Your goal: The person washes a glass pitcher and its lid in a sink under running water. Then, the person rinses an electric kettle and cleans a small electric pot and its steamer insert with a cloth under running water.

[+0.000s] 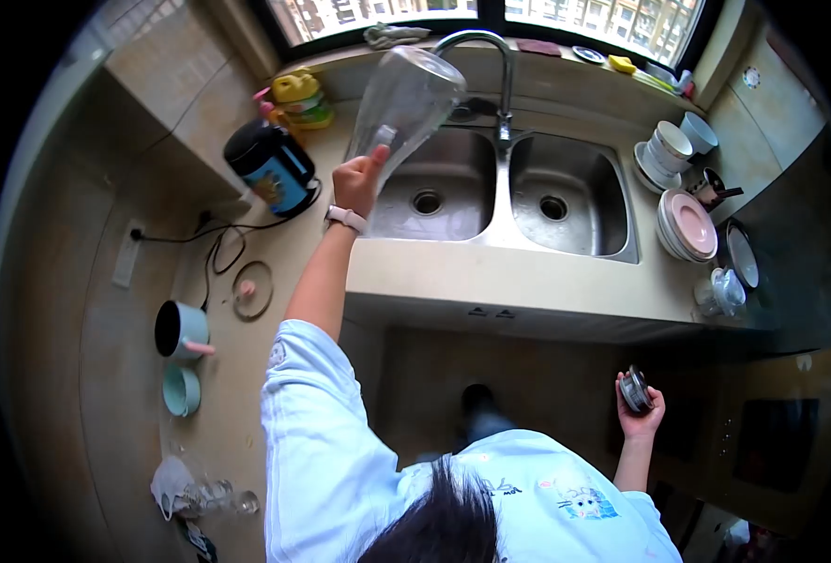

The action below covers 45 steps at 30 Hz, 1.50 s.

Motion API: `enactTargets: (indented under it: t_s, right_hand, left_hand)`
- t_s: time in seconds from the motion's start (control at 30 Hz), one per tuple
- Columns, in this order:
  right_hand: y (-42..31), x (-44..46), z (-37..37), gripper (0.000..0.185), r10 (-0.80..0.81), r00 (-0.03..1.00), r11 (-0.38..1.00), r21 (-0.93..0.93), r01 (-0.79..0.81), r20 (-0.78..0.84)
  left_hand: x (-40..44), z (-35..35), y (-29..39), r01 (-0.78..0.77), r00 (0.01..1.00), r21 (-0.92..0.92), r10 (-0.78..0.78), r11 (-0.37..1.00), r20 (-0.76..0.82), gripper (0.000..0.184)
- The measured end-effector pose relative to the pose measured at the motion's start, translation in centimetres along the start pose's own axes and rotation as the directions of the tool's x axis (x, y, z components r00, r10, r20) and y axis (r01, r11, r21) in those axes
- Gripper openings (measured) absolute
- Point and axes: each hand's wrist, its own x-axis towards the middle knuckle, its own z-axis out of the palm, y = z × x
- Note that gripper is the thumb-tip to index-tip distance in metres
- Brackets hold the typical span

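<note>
My left hand, with a pale band at the wrist, is closed around the side of a large clear jug. The jug is tilted beside the tap, above the left sink basin and the counter's edge; it looks to have nothing in it. Down at my right side, away from the counter, my right hand grips a dark round lid with a lighter rim. Its underside is hidden by my fingers.
A curved tap stands behind the double sink. Stacked bowls and plates are on the right. At left are a black-and-blue kettle with a cord, a yellow bottle, a glass lid and a small pot.
</note>
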Motion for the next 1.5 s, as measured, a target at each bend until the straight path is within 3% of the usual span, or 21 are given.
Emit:
enactTargets:
  t_s: [0.07,0.17,0.33,0.4,0.47,0.5,0.57,0.63,0.73,0.8,0.87,0.93,1.03,1.07,1.13,1.2,1.23,1.33,1.37,1.4,1.5]
  right_hand:
    - [-1.7,2.2,0.3,0.038,-0.038,0.999,0.999,0.020,0.038,0.014]
    - [-2.7,3.7,1.0,0.041,-0.089,0.996,0.990,0.109,0.085,0.033]
    - [-3.3,7.1,2.2,0.041,-0.048,0.998,0.984,0.172,0.041,0.039]
    - [-2.5,8.3,3.9,0.041,-0.091,0.995,0.993,0.076,0.087,0.047]
    - [-2.0,10.3,4.9,0.044,-0.022,0.993,0.998,0.059,0.015,0.120]
    - [-1.5,11.2,5.5,0.046,-0.002,0.991,0.999,0.040,-0.003,0.136]
    - [-0.3,12.7,6.7,0.053,0.073,0.982,0.997,0.002,-0.074,0.176]
    - [1.4,14.0,8.1,0.054,0.143,0.971,0.990,-0.040,-0.138,0.193]
    - [5.4,15.1,10.2,0.055,0.274,0.930,0.958,-0.151,-0.242,0.246]
    - [9.7,13.5,12.4,0.051,0.260,0.940,0.929,-0.323,-0.182,0.220]
    - [14.2,12.5,13.0,0.051,0.358,0.894,0.872,-0.439,-0.218,0.269]
    - [19.7,9.3,12.8,0.051,0.474,0.832,0.783,-0.570,-0.249,0.289]
    - [29.4,4.8,10.4,0.045,0.714,0.644,0.598,-0.719,-0.355,0.276]
    - [33.2,2.5,9.0,0.040,0.727,0.645,0.553,-0.758,-0.346,0.236]
    - [39.4,-5.8,5.1,0.039,0.773,0.578,0.480,-0.838,-0.261,0.262]
    - [44.4,-13.8,0.3,0.038,0.855,0.425,0.406,-0.894,-0.189,0.299]
    - [45.8,-17.5,-1.4,0.038,0.873,0.380,0.380,-0.916,-0.132,0.307]
    - [47.7,-28.7,-7.9,0.038,0.917,0.370,0.222,-0.962,-0.159,0.150]
    - [49.2,-30.0,-10.1,0.037,0.959,0.257,0.170,-0.969,-0.178,0.121]
    - [49.5,-32.6,-11.8,0.037,0.966,0.233,0.150,-0.974,-0.169,0.109]
    - [51.5,-38.2,-15.2,0.035,0.980,0.200,0.018,-0.991,-0.130,-0.008]
  left_hand:
    - [1.1,3.8,-1.9,0.202,0.970,-0.477,-0.243,0.855,-0.025,0.058]
    - [2.1,6.3,-4.2,0.234,0.949,-0.793,-0.310,0.562,0.061,0.057]
    - [2.6,8.7,-4.5,0.134,0.939,-0.726,-0.321,0.674,-0.125,0.058]
    - [2.5,8.1,-5.5,0.065,0.923,-0.428,-0.218,0.901,-0.317,0.059]
    - [2.2,6.0,-4.8,0.113,0.932,-0.524,-0.273,0.844,-0.239,0.061]
    - [2.0,5.6,-3.8,0.029,0.899,-0.619,-0.291,0.785,-0.327,0.055]
    - [0.6,3.0,-2.1,0.035,0.922,-0.751,-0.312,0.659,-0.231,0.054]
    - [-2.5,-0.3,0.1,-0.037,0.940,-0.707,-0.216,0.706,-0.265,0.056]
    - [-9.7,-7.6,3.4,-0.104,0.963,-0.784,-0.137,0.612,-0.234,0.052]
    - [-16.9,-12.9,6.0,-0.188,0.953,-0.745,-0.064,0.641,-0.296,0.047]
    - [-25.5,-18.3,9.1,-0.282,0.923,-0.649,0.015,0.706,-0.385,0.044]
    - [-35.8,-22.9,14.4,-0.275,0.836,-0.523,-0.068,0.807,-0.545,0.048]
    - [-51.5,-27.0,22.7,-0.021,0.624,-0.244,-0.178,0.970,-0.761,0.046]
    - [-56.2,-27.7,26.1,0.092,0.556,-0.169,-0.191,0.981,-0.809,0.045]
    - [-67.2,-27.8,31.0,0.495,0.402,0.103,-0.122,0.863,-0.908,0.045]
    - [-74.9,-28.1,36.4,0.709,0.326,0.280,0.052,0.647,-0.944,0.045]
    - [-77.3,-27.3,38.9,0.763,0.232,0.223,0.065,0.607,-0.971,0.045]
    - [-87.1,-25.8,43.3,0.819,-0.030,0.062,0.150,0.570,-0.988,0.044]
    - [-89.9,-25.5,43.7,0.780,-0.115,0.020,0.174,0.626,-0.978,0.045]
    - [-92.4,-25.6,44.2,0.734,-0.196,-0.016,0.189,0.679,-0.962,0.047]
    - [-97.0,-27.4,44.8,0.619,-0.286,0.024,0.253,0.785,-0.924,0.048]
